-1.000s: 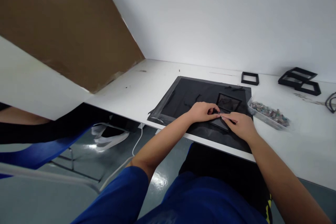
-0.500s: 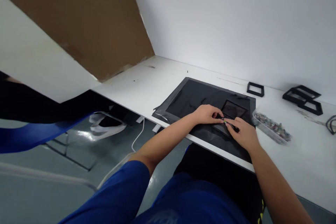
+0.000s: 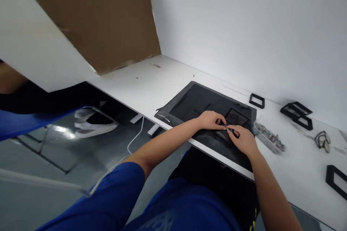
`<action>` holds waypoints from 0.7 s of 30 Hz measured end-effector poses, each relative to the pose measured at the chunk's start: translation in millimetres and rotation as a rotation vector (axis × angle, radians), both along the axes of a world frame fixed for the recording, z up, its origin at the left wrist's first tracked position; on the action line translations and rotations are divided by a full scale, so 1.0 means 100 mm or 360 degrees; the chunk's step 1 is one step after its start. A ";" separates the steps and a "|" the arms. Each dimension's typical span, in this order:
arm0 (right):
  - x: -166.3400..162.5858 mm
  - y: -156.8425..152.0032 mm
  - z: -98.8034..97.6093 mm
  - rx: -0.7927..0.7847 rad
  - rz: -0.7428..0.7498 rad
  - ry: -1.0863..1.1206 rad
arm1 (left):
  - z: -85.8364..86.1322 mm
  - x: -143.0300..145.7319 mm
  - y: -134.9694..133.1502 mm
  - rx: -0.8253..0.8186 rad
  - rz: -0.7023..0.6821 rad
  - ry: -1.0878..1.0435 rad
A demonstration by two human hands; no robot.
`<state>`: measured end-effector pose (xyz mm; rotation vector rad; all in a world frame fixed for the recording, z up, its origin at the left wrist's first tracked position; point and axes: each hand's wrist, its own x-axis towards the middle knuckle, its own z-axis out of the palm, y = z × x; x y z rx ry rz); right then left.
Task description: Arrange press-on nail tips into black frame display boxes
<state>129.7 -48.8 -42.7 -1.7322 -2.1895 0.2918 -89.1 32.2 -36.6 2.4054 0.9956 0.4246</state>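
Near the front edge of the table, left hand and right hand pinch a small piece; bracing both on the mat should steady it

The T-shirt was deep blue, w/ a short L sleeve of the same colour. On its front there was a pale letter-like print, too blurred to read. The lower garment was blk, w/ small yellow marks on the R side.
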 end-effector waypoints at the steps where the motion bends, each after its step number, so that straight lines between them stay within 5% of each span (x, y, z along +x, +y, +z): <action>1: 0.00 0.01 0.00 -0.0029 -0.0024 -0.0007 | 0.01 0.00 0.00 -0.0001 0.0003 0.0004; 9: -0.11 0.07 0.00 -0.0104 -0.0285 -0.0046 | 0.01 0.03 -0.02 0.0083 0.0067 0.0025; 21: -0.16 0.01 0.04 -0.0059 -0.0265 0.0020 | -0.02 0.02 0.03 0.0088 0.0037 -0.0061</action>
